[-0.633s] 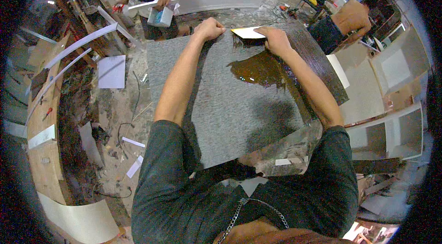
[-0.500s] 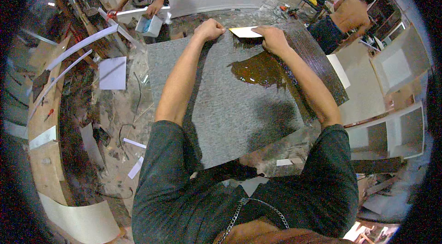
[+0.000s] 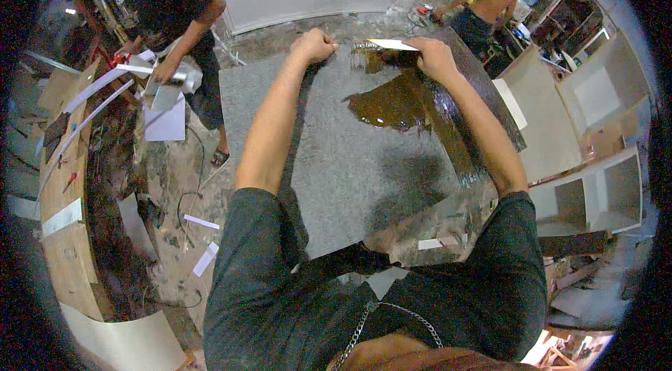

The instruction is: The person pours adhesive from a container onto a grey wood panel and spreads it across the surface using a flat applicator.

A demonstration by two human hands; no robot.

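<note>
In front of me lies a grey streaked panel (image 3: 329, 161). A puddle of glossy brown liquid, like glue (image 3: 386, 106), sits on its far right part, with a smeared strip along the right side. My right hand (image 3: 435, 59) grips a thin white spreader (image 3: 393, 43), seen nearly edge-on, at the panel's far side over brown smears. My left hand (image 3: 313, 47) is closed at the far edge, thumb and finger pressed together. Whatever it pinches, perhaps the panel's edge, is too small to tell.
A co-worker (image 3: 171, 7) at the far left holds a pale box-like piece (image 3: 168, 84). Another person (image 3: 490, 0) stands at the far right. A wooden workbench (image 3: 66, 196) runs along the left, white cabinet parts (image 3: 595, 189) stand right, and offcuts (image 3: 204, 259) litter the floor.
My right hand has shifted slightly right, tilting the spreader nearly edge-on; brown smears now show beneath it. My left hand moved slightly left. The left co-worker stepped closer; the right person straightened up.
</note>
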